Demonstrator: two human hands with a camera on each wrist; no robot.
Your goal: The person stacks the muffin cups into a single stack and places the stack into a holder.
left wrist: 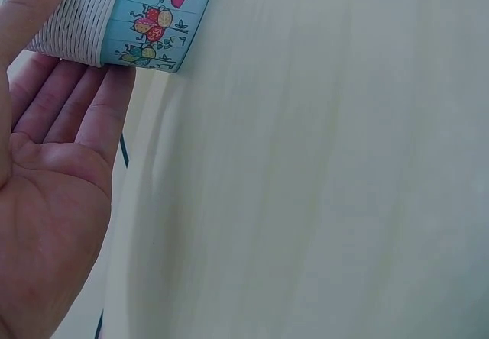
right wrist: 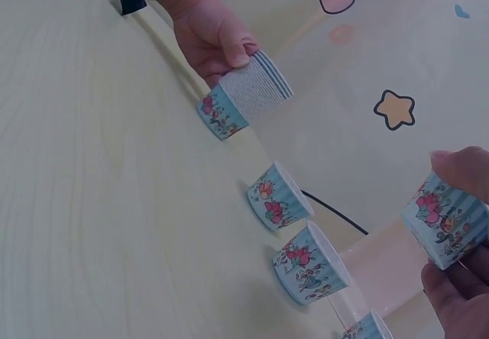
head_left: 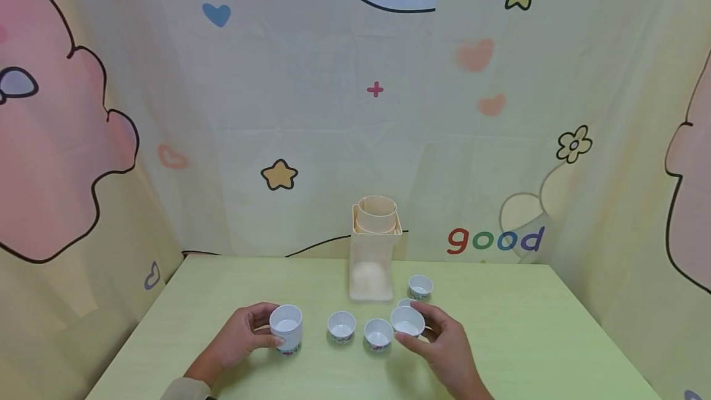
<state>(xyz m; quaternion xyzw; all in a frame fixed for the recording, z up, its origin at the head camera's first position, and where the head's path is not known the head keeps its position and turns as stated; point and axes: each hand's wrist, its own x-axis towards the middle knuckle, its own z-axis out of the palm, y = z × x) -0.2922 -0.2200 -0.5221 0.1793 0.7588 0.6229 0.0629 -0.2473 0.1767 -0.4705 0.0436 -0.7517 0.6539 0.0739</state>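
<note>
My left hand grips a stack of nested paper cups at the left, thumb on one side and fingers on the other. In the left wrist view the stack shows many rims above one light-blue printed wall. My right hand pinches a single paper cup, mouth up; the right wrist view has this cup raised off the table. Between the hands, two more cups, a left one and a right one, stand upright. Behind the pinched cup another cup is mostly hidden.
A further paper cup stands upright farther back on the right. Behind the cups, a cream plastic holder with a round open top rises from the pale table. A printed cloth backdrop hangs behind the table's far edge.
</note>
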